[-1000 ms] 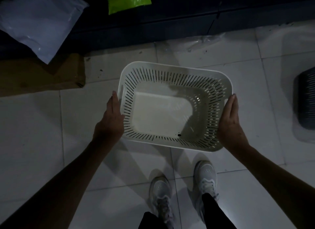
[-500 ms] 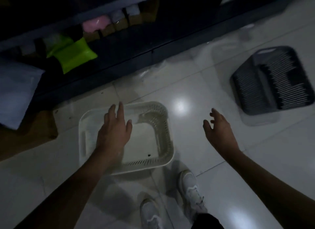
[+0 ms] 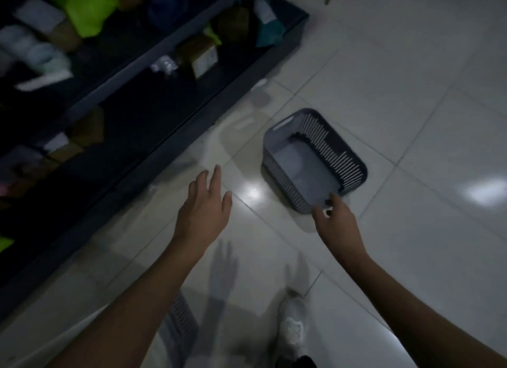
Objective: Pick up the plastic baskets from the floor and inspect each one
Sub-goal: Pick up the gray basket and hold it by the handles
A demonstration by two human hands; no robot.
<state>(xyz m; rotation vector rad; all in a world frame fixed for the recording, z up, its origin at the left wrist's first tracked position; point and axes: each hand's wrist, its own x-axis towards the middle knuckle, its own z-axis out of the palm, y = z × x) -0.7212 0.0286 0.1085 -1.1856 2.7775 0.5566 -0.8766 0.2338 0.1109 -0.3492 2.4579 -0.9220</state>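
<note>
A dark grey slatted plastic basket [image 3: 299, 162] stands upright on the white tiled floor, right of centre. My right hand [image 3: 338, 221] is at its near corner, fingers slightly curled and apart, fingertips at the rim without a closed grip. My left hand [image 3: 204, 208] hovers over bare floor to the left of the basket, fingers spread and holding nothing. A slatted piece of the white basket [image 3: 182, 319] shows at the bottom of the view, mostly hidden under my left forearm.
A low dark shelf unit [image 3: 170, 98] runs along the left, stocked with green, white and brown packages. My white shoe [image 3: 293, 332] stands on the floor below the grey basket. Open tiled floor [image 3: 411, 93] stretches to the right.
The white basket went from both hands down to the floor and was let go. The view swung right, and my right hand reached out to the grey basket's near rim.
</note>
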